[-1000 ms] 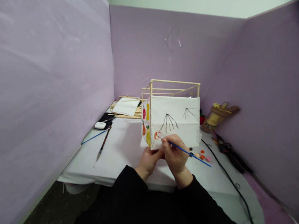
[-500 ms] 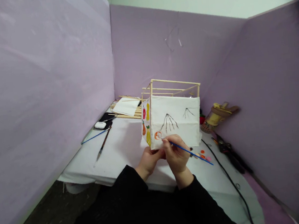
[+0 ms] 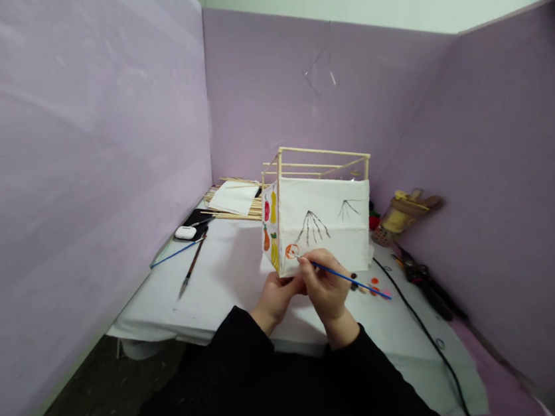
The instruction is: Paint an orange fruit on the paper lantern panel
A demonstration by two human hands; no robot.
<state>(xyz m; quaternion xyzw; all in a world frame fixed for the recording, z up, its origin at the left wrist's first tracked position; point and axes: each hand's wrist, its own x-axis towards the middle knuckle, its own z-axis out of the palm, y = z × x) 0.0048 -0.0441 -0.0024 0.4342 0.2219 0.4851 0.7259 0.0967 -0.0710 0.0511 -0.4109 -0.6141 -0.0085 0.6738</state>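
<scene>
My right hand [image 3: 327,289] pinches a thin blue paintbrush [image 3: 364,286], its tip at a small orange round shape [image 3: 291,251] partly filled with paint. That shape lies low on the white front panel of a box-shaped wooden stick frame [image 3: 324,151]. Dark branching lines [image 3: 311,224] are drawn higher on the same panel. Colourful painted fruit and vegetables [image 3: 270,229] cover the left side panel. At the bottom edge of the box, my left hand [image 3: 273,302] is closed on the frame, its fingertips partly hidden behind my right hand.
Left on the white-covered table lie a brown brush [image 3: 193,268], a thin blue brush [image 3: 177,253], a white case [image 3: 185,232] and wooden sticks [image 3: 235,213]. To the right are paint blobs [image 3: 375,282], a black cable [image 3: 424,328], pliers [image 3: 423,281] and a yellow-brown container [image 3: 399,216].
The orange round shape has a little more paint inside it. The brush's rear end has shifted slightly up and left. My left hand keeps its hold on the box.
</scene>
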